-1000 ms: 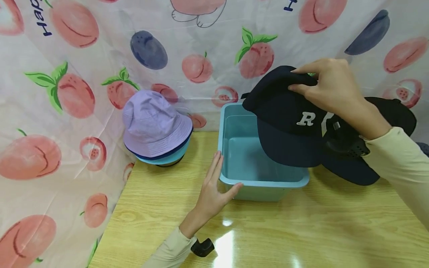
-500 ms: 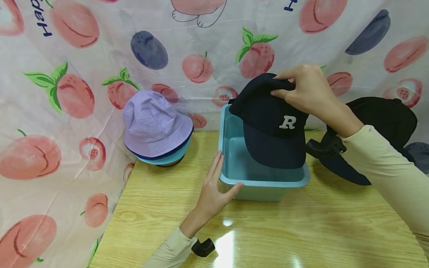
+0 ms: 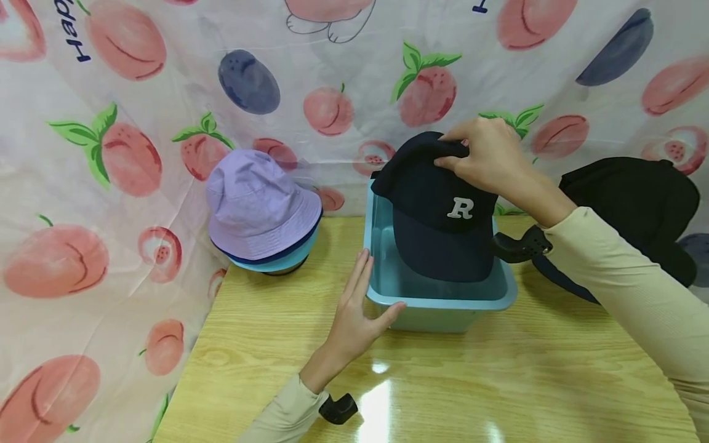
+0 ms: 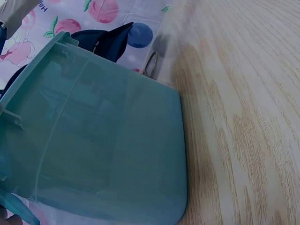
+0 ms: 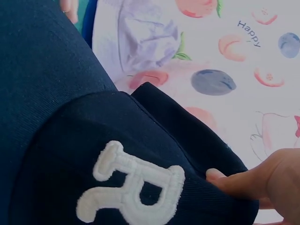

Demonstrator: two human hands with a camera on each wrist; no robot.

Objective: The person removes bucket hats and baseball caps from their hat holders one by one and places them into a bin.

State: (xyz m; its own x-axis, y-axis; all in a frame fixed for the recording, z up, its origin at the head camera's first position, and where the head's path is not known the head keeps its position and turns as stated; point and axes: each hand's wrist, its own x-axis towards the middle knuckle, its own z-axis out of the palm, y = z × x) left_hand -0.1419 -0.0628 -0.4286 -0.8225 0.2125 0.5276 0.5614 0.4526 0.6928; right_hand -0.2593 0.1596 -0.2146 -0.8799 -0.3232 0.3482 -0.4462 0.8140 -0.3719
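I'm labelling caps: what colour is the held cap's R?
The R is white, clearest in the right wrist view.

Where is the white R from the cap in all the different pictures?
Head: right of the middle, the white R is on the dark cap that the right hand pinches.
Left wrist: not in it; the blue-green bin takes up much of that picture.
Right wrist: big, at the bottom middle, tipped sideways.
Shared landmark: the fruit-print cloth.

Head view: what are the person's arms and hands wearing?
The left sleeve and right sleeve are plain cream, ending at the wrists. The left hand and right hand are ungloved, with no rings visible. Each cuff has a small black device, left and right; no cables show.
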